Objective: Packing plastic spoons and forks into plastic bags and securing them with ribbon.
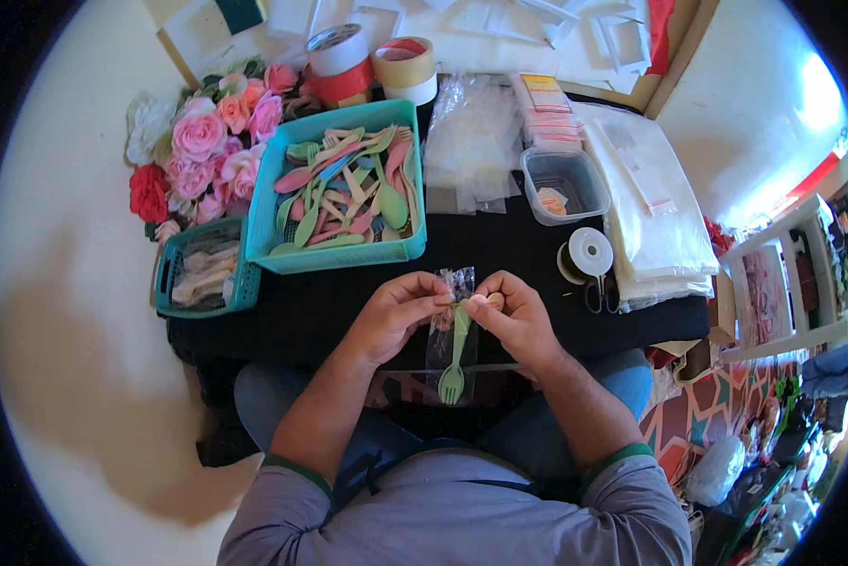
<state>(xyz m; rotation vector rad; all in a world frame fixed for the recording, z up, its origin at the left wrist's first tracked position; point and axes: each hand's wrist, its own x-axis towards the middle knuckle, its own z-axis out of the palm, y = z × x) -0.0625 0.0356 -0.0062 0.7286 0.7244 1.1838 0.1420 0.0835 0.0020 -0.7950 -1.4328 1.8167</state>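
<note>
Between my hands hangs a clear plastic bag [434, 354] with a light green plastic fork [452, 375] in it, its tines pointing down towards my lap. My left hand [403, 315] pinches the gathered neck of the bag and a thin gold-coloured tie [451, 305]. At the other side of the neck, my right hand [512, 318] has thumb and forefinger closed on the tie's other end, with a small round tag [495, 301] by the fingers. The fingertips partly hide the neck.
A teal basket [335, 262] holds colourful forks and spoons; a smaller basket [243, 297] holds wrapped items. Behind are tape rolls [339, 53], artificial flowers [201, 134] and plastic bags [470, 134]. To the right are a clear tub [572, 212], a ribbon spool [591, 252], scissors [600, 296] and large bags [654, 212].
</note>
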